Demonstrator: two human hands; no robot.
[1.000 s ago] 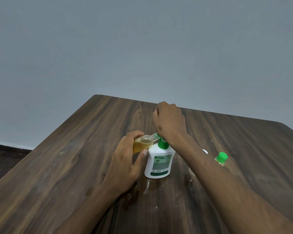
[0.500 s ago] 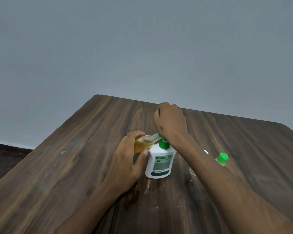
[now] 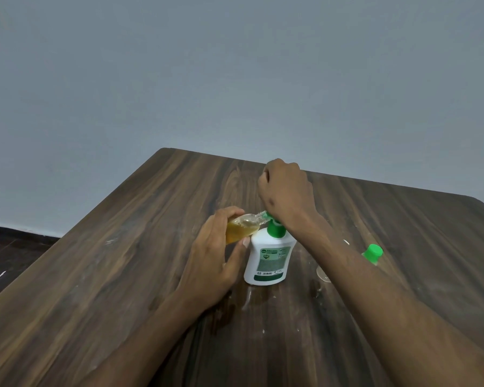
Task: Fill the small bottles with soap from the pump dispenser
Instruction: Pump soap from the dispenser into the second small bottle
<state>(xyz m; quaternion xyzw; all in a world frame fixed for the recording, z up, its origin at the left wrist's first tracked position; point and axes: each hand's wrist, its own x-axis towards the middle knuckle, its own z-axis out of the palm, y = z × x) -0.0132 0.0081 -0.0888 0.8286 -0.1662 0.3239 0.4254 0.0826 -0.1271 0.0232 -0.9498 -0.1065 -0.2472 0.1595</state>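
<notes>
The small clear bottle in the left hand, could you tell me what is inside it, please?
The small bottle holds amber soap in its lower part. The left hand covers its base.

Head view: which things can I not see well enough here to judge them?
- Pump head of the dispenser: covered by the right hand.
- Mouth of the small bottle in the left hand: blurred against the spout.
- Green-capped bottle: body behind the right forearm.
- Dispenser label: text too small.
</notes>
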